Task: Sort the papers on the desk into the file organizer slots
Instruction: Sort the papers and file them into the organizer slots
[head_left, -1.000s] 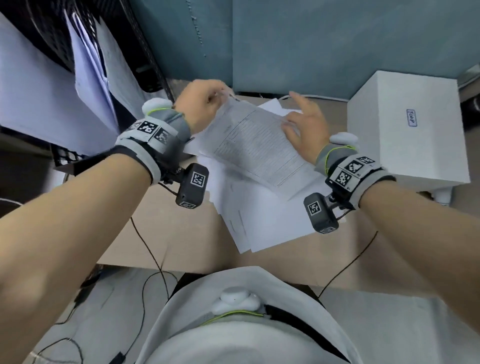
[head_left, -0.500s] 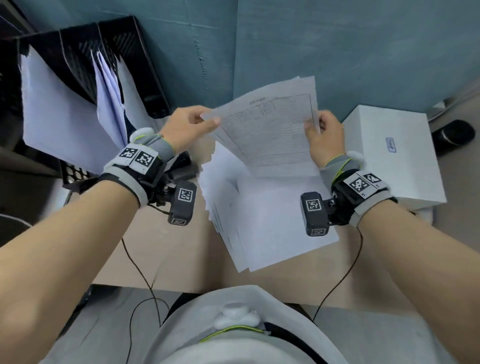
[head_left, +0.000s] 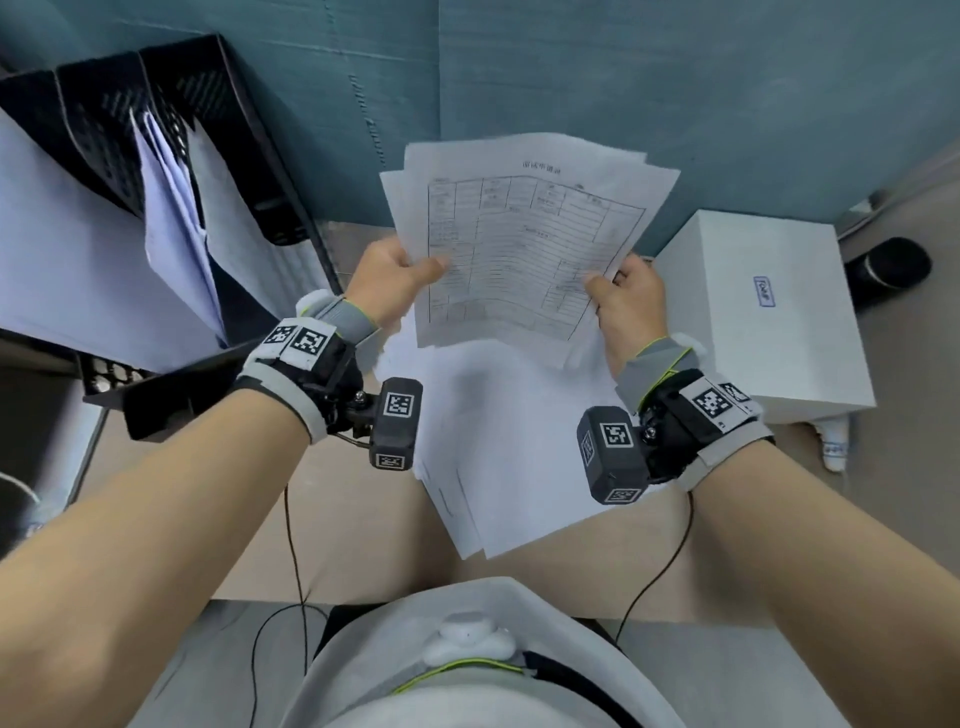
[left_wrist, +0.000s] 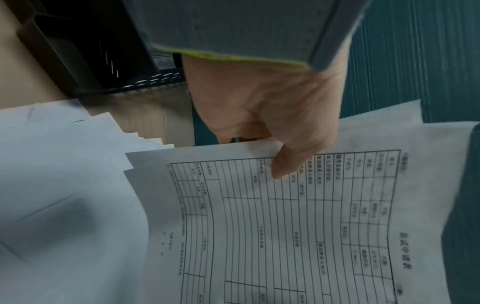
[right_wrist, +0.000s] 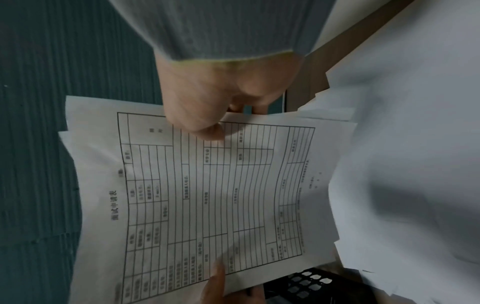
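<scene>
A few printed forms (head_left: 524, 244) with a ruled table are held up in the air over the desk, facing me. My left hand (head_left: 395, 278) pinches their left edge, thumb on the front; the same grip shows in the left wrist view, left hand (left_wrist: 275, 131) on the forms (left_wrist: 285, 216). My right hand (head_left: 626, 301) pinches the right edge, seen also in the right wrist view, right hand (right_wrist: 207, 115) on the forms (right_wrist: 207, 195). A loose pile of white papers (head_left: 498, 457) lies on the desk below. The black mesh file organizer (head_left: 171, 119) stands at the left with sheets (head_left: 171, 234) in its slots.
A white box (head_left: 758, 312) sits on the desk at the right, with a dark cylinder (head_left: 888, 270) behind it. A teal partition (head_left: 571, 67) closes the back. Thin cables (head_left: 291, 545) hang over the desk's front edge.
The forms have been lifted off the pile and raised upright; my right hand went from lying flat on them to pinching their right edge. The view has tilted up toward the organizer.
</scene>
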